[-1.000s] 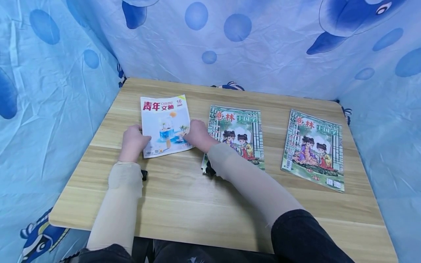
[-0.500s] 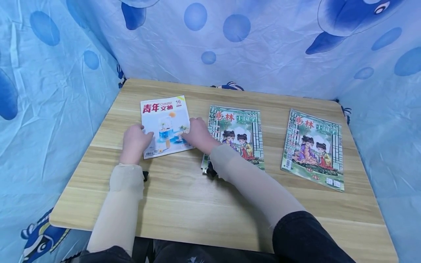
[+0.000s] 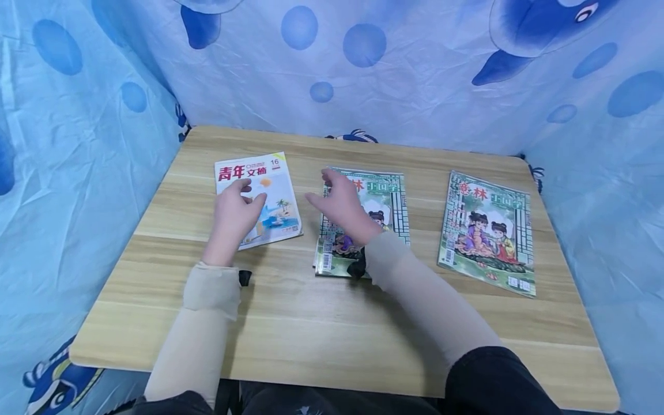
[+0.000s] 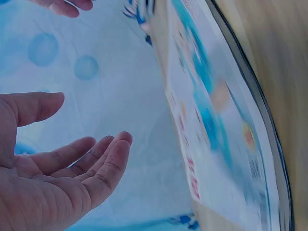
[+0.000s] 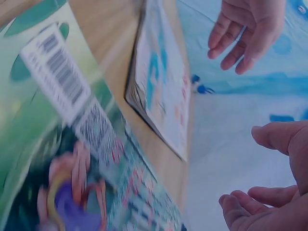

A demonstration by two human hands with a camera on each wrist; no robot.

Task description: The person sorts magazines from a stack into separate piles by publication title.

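My left hand (image 3: 236, 213) hovers over the white magazine (image 3: 282, 222) with red title characters, its fingers loosely bent and holding nothing. In the left wrist view the left hand's fingers (image 4: 108, 168) are apart from that magazine's cover. My right hand (image 3: 344, 204) is above the middle green magazine (image 3: 391, 202), thumb and fingers spread, nothing between them. It covers part of the title and picture. The right wrist view shows the green magazine's barcode corner (image 5: 57, 72) close by and the white magazine (image 5: 161, 82) lying flat beyond it.
A second green magazine (image 3: 487, 230) with the same cover lies to the right, slightly turned. All rest on a wooden table (image 3: 290, 334). Blue curtains (image 3: 259, 75) with whale and bubble prints stand along its back and sides.
Both hands have let go of the white magazine's sides and lifted. The left hand moved right over its cover; the right hand moved right over the middle green magazine.
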